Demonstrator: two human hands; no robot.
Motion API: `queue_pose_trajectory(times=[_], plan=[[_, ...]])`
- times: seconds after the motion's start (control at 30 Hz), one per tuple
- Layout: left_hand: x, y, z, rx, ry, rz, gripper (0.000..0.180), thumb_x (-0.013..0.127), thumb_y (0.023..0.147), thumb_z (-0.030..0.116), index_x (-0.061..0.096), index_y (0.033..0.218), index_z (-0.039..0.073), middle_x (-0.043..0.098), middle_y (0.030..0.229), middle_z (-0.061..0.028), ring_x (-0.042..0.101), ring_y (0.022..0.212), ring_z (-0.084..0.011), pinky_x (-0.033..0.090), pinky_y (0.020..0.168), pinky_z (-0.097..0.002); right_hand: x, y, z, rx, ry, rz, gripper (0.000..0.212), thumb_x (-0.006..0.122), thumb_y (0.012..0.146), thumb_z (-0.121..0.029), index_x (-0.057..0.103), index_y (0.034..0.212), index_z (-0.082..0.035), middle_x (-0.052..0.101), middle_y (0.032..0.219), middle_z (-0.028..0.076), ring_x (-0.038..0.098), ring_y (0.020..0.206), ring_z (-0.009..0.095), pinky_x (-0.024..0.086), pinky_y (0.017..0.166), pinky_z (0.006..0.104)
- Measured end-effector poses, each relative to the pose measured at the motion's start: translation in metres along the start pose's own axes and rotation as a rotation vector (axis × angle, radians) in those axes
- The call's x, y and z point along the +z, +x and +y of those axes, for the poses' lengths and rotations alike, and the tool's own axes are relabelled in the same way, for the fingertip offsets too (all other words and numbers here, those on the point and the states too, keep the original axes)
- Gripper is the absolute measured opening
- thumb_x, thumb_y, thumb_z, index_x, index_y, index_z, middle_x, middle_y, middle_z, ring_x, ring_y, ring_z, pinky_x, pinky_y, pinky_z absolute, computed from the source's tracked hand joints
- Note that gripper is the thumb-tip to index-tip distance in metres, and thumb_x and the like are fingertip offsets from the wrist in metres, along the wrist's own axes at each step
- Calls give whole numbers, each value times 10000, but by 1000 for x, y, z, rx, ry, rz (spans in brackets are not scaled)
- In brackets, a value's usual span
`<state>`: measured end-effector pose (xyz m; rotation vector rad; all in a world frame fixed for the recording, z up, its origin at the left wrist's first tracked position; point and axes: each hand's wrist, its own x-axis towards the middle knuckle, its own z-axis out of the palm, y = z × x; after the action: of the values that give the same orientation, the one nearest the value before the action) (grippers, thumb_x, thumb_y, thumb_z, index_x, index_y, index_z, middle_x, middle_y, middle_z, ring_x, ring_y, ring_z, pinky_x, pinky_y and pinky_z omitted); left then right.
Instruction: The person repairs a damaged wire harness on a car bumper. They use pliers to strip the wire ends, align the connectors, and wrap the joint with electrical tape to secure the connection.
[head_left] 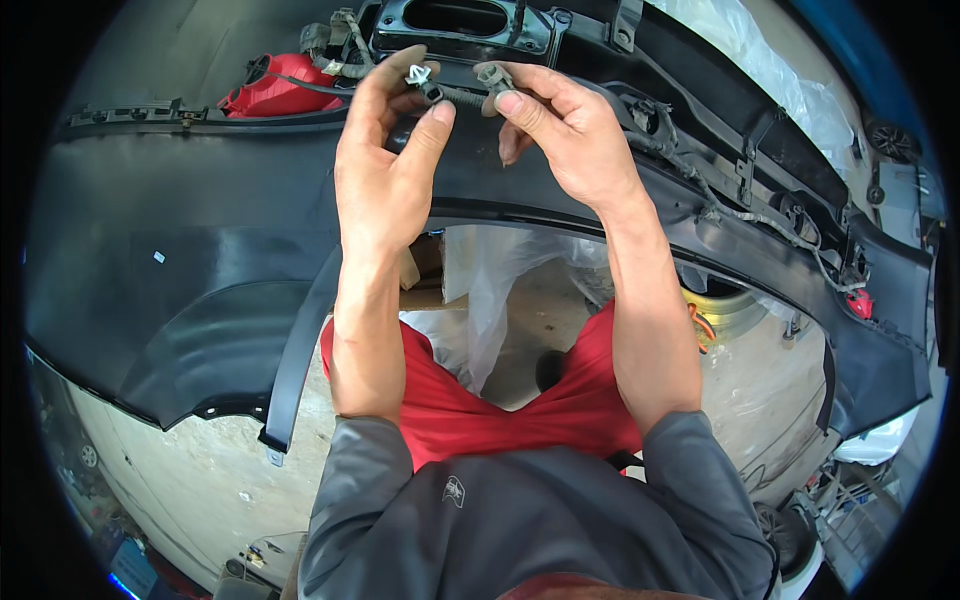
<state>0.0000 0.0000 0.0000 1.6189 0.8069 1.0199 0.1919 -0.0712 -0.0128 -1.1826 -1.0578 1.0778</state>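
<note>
Both small plugs are held above the far middle of the black bumper cover (pixel 230 190). The fingers of the left hand (pixel 385 190) pinch a dark connector (pixel 432 93) with a white clip (pixel 418 74) on it; those of the right hand (pixel 580 145) pinch a grey connector (pixel 493 77), the two apart. A wiring harness (pixel 690 175) runs along the cover's far right side, and a red part (pixel 285 88) sits at its far left edge. The connectors look light and stiff, probably hard plastic, best gripped by their housings; the clip's thin prongs could snap, so pressure is better kept off them
</note>
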Motion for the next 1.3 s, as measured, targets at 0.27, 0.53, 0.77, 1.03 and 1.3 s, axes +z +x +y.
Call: queue_pose_trajectory(times=[0.27, 0.53, 0.77, 1.03, 1.3], plan=[[3, 1, 2, 59, -28, 83, 453, 803, 968, 32, 617, 1381, 33, 709, 1225, -46, 668, 1084, -131, 548, 989, -302, 4, -1, -2, -80, 11, 13, 353, 695, 1095, -147, 678, 1428, -30, 729, 1010, 41, 671, 751, 102, 581, 715, 268], [3, 0, -1, 65, 38, 100, 456, 835, 944, 55, 655, 1363, 57, 732, 1172, -39, 698, 1063, -132, 577, 935, -300, 1, -4, -3, -66, -52, -35, 293, 669, 1114, -158, 726, 1376, -42, 695, 928, 2, 662, 787, 87, 576, 770, 264], [-1, 1, -3, 42, 42, 106, 469, 857, 940, 77, 665, 1366, 43, 762, 1137, -56, 710, 1059, -130, 575, 941, -299, 2, -3, -1, -79, -61, -35, 300, 680, 1112, -171, 726, 1383, -51, 692, 925, -1, 661, 801, 83, 574, 780, 261], [1, 2, -4, 24, 38, 104, 439, 856, 941, 71, 667, 1335, 35, 764, 1136, -61, 709, 1050, -135, 563, 956, -298, 1, -2, 0, -67, -25, -53, 309, 691, 1104, -169, 715, 1383, -39, 697, 944, 4, 662, 798, 85, 572, 779, 264], [6, 1, -2, 57, 172, 95, 450, 821, 915, 27, 691, 1344, 60, 755, 1205, -42, 699, 1040, -143, 576, 916, -303, 1, 0, 3, -99, 60, -29, 292, 701, 1096, -155, 675, 1342, 0, 709, 1007, 24, 659, 786, 91, 573, 750, 260]])
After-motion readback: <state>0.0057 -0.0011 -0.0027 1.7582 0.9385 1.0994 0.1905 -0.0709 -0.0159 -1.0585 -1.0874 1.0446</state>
